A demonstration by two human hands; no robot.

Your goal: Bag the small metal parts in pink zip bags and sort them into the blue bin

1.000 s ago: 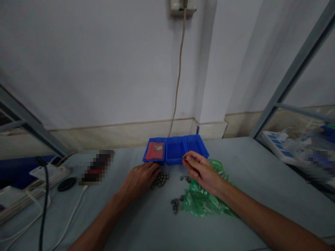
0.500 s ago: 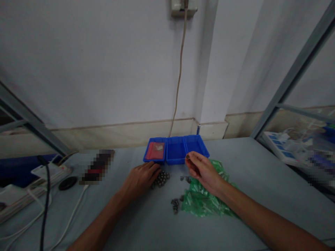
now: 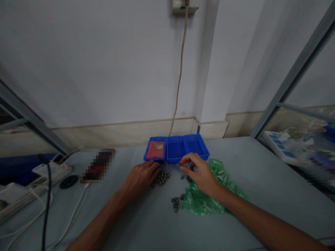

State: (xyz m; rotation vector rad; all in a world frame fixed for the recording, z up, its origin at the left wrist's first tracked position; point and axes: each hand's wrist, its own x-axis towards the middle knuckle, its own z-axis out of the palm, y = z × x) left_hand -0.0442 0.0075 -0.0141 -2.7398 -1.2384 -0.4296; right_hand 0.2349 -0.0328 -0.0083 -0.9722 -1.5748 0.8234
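**Right hand pinches a small piece at the front of the blue trays**

The right hand [image 3: 199,173] is closed in a pinch. Thumb and forefinger meet on a small dark piece [image 3: 181,164], held just above the tabletop [image 3: 256,174]. The piece is too small to tell its shape or which way its long side runs.

Directly beyond the fingertips stand three blue trays [image 3: 172,160] side by side. The pinch is just in front of the middle one, close to its front wall. The left tray holds a red sheet [image 3: 155,150]; the other two look bare inside.

The left hand [image 3: 141,177] lies palm down and loosely open, gripping nothing that shows. Its fingertips touch a heap of metal balls [image 3: 161,177]. The heap lies between the two hands, nearer the left.

A few loose pieces [image 3: 185,178] lie just below the right fingers, and more [image 3: 175,204] nearer the person. A pile of green bags [image 3: 209,200] lies under the right wrist.

Farther out, a cable [image 3: 179,80] drops from a wall socket [image 3: 184,5], and a power strip [image 3: 51,170] lies at the far left. No writing or label can be read anywhere.
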